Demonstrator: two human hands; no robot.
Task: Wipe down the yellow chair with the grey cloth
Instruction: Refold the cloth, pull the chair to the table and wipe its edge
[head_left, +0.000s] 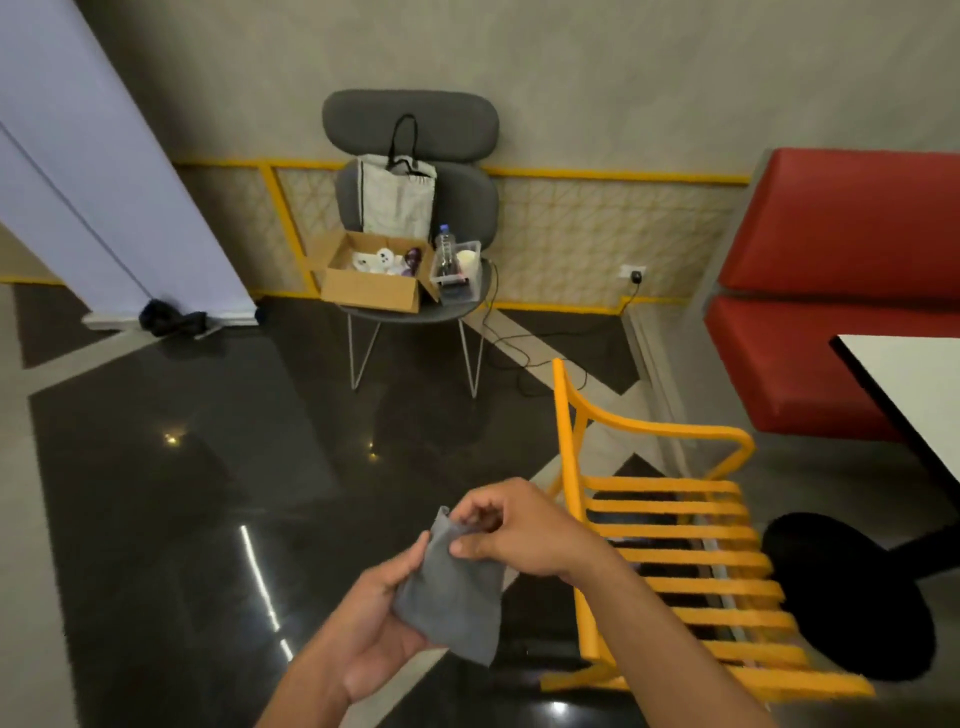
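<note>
The yellow chair (685, 530) with a slatted seat and a curved back rail stands at the lower right, its seat facing me. I hold the folded grey cloth (452, 597) in front of me, left of the chair and above the dark floor. My left hand (374, 629) cups the cloth from below and the left. My right hand (511, 525) pinches its top edge between thumb and fingers. The cloth does not touch the chair.
A grey chair (415, 156) against the far wall carries a cardboard box (374, 283), a bag, a water bottle and a plastic tub. A red bench (841, 291) and a white table (914, 384) with a black round base (852, 597) stand right of the yellow chair. A cable runs along the floor.
</note>
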